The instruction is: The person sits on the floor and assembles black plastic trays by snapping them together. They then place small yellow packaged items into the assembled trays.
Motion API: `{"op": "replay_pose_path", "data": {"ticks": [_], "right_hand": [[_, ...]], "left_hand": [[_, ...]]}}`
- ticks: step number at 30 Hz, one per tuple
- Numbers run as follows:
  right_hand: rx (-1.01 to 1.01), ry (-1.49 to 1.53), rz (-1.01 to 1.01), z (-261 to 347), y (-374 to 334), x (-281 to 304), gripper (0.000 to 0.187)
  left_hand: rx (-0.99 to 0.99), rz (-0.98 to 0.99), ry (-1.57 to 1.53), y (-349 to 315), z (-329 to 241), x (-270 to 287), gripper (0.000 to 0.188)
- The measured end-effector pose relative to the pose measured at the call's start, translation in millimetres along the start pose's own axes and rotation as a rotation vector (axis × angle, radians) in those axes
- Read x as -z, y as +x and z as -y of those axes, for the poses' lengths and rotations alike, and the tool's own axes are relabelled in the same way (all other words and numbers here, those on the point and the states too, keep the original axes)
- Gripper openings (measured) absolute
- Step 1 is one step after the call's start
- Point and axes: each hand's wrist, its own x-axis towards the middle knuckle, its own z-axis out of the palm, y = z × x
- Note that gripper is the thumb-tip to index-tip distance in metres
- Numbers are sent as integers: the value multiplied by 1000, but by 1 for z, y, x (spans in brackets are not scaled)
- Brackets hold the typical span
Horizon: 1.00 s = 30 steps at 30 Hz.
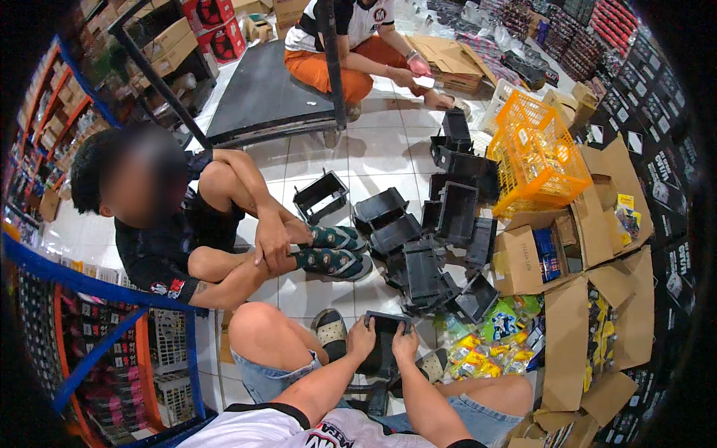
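Between my knees I hold a black plastic bin-like housing (383,345), one hand on each side. My left hand (361,338) is closed on its left edge and my right hand (405,342) on its right edge. Its upper rim faces away from me; how deep it is I cannot tell. Under it, close to my body, another dark part (376,402) shows partly. Just ahead lies a loose heap of similar black plastic bins (427,270), several tipped on their sides. One black frame (321,197) lies apart on the tiles.
Yellow-and-clear packets (489,351) lie to my right, beside open cardboard boxes (565,340). An orange crate (539,157) stands beyond. A seated person (160,224) is close on my left; another (351,52) crouches beyond a black trolley (269,97). Blue-and-orange shelving (134,321) stands at left.
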Motion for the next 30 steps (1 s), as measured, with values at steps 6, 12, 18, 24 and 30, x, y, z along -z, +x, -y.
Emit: {"op": "replay_pose_path", "data": {"ticks": [6,12,18,24,30], "right_hand": [[44,-54,-48,-13,4,-15,44],[106,-54,-15,-5,4,-3,49],[310,34,-138,2,-23,23,52],[384,-124,-134,2,-23,55,29],[347,-367,54,10,-18,77,30]], "left_hand": [[21,-9,41,-1,0,-3,46],[1,-24,61,4,0,-2,49],[-42,-94,-50,-15,13,-3,69],[-566,-387,218,-65,16,-21,97],[-1007,-10,414,-79,10,-37,77]]}}
